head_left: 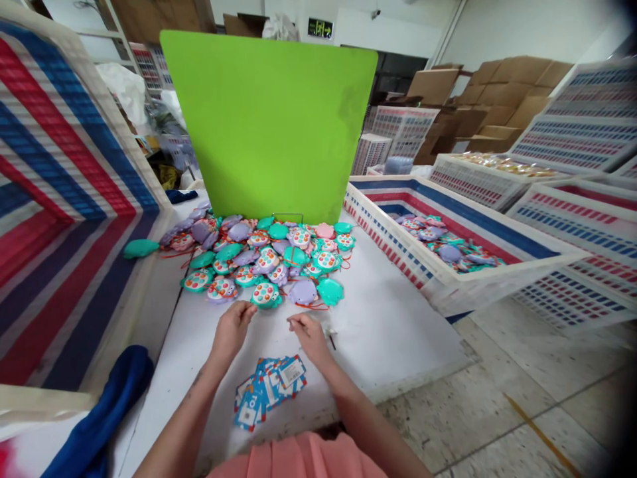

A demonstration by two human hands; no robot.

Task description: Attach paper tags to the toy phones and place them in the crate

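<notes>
Several turtle-shaped toys [267, 294] in teal, purple and pink, with coloured dots and red cords, are heaped on the white table. My left hand [233, 326] is closed, thumb against fingers, beside the nearest teal toy. Whatever it pinches is too small to make out. My right hand [309, 334] is also closed in a pinch, a short way off, in front of a purple toy [302, 292]. Something tiny may be at its fingertips, but I cannot tell what. Blue printed cards [269, 388] lie spread between my forearms.
A green board [279, 126] stands upright behind the heap. On the right, a striped-lined crate [462, 282] holds more toys. A large striped crate [74, 265] stands on the left, near a blue cloth [117, 392]. A small dark item [332, 340] lies beside my right wrist.
</notes>
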